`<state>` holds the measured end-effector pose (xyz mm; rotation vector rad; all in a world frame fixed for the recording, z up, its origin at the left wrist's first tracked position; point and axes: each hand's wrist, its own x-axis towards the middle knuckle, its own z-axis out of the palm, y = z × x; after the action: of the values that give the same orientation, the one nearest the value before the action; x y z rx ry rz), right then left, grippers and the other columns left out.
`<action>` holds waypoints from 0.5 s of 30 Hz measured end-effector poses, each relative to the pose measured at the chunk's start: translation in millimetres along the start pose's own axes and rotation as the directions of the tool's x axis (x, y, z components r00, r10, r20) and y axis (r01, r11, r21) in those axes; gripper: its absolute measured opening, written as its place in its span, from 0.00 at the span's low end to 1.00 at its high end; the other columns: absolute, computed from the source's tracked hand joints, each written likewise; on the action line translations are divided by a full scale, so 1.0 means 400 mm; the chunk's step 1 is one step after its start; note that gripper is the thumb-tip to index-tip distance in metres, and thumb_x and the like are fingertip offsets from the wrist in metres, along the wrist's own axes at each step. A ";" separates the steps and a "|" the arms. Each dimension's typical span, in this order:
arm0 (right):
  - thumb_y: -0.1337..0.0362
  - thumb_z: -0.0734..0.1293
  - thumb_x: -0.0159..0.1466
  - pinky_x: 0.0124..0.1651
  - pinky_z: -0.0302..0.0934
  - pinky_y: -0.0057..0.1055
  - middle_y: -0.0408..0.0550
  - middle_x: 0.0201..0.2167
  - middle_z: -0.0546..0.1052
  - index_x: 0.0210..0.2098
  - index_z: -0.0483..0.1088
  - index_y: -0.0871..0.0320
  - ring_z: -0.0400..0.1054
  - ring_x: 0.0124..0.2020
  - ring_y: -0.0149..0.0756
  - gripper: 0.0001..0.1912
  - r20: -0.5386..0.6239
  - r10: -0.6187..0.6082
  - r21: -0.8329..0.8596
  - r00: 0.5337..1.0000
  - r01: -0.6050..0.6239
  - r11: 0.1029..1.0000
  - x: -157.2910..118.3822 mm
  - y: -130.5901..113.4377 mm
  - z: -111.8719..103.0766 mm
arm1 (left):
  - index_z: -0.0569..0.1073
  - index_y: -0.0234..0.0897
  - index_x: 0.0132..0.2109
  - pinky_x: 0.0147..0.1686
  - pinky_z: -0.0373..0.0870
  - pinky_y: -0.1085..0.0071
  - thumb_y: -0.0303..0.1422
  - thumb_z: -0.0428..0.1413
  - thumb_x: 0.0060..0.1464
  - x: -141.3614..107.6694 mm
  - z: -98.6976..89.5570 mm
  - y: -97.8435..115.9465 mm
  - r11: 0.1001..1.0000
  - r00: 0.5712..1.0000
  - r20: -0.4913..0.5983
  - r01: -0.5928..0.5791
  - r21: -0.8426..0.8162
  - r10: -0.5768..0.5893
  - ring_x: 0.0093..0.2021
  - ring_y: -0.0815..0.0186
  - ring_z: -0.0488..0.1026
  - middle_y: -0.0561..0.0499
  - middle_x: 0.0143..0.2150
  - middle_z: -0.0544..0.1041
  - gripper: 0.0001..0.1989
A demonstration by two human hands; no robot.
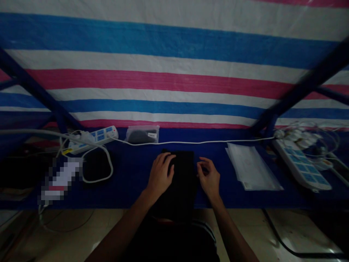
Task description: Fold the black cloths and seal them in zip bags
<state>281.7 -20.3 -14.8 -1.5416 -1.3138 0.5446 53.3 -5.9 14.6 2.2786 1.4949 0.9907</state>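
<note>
We rest our left grip (160, 174) loosely open on the black item (184, 182), our right grip (209, 177) half-curled, empty, beside it.

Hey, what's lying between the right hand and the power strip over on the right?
In the head view, some translucent plastic sleeves lie on the blue tabletop between the right hand and the power strip.

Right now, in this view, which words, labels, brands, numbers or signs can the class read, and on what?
No text can be read.
White label on the clear pouch: marks too small.
Pale item at left: pixelated, unreadable.
Yellow tag by the left power strip: too blurred.
Dark flat object under the left hand: no lettering visible.
</note>
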 end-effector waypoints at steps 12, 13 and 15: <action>0.56 0.63 0.70 0.49 0.71 0.44 0.55 0.43 0.82 0.45 0.74 0.57 0.77 0.44 0.46 0.13 -0.101 -0.138 -0.074 0.985 0.131 0.989 -0.006 -0.003 -0.013 | 0.65 0.49 0.72 0.65 0.62 0.43 0.52 0.52 0.67 -0.012 0.029 0.019 0.943 0.975 0.218 -0.028 0.330 -0.047 0.69 0.41 0.63 0.42 0.74 0.63 0.30; 0.56 0.63 0.70 0.49 0.71 0.44 0.55 0.43 0.82 0.45 0.75 0.57 0.77 0.44 0.46 0.13 -0.120 -0.138 -0.078 0.983 0.129 0.989 -0.008 -0.003 -0.017 | 0.66 0.49 0.71 0.62 0.64 0.42 0.52 0.51 0.68 -0.002 0.020 0.015 0.933 0.974 0.215 -0.010 0.359 -0.073 0.67 0.40 0.65 0.40 0.72 0.65 0.30; 0.57 0.63 0.70 0.50 0.70 0.45 0.54 0.43 0.82 0.45 0.75 0.57 0.77 0.44 0.46 0.12 -0.156 -0.130 -0.084 0.979 0.119 0.989 -0.013 0.001 -0.024 | 0.68 0.48 0.70 0.56 0.67 0.42 0.54 0.49 0.68 0.015 -0.001 0.007 0.909 0.969 0.213 0.023 0.417 -0.122 0.62 0.38 0.69 0.37 0.68 0.69 0.30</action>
<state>288.3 -28.7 -12.7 -1.5184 -1.3078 0.2888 56.5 -2.0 19.0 2.4807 1.8012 0.3857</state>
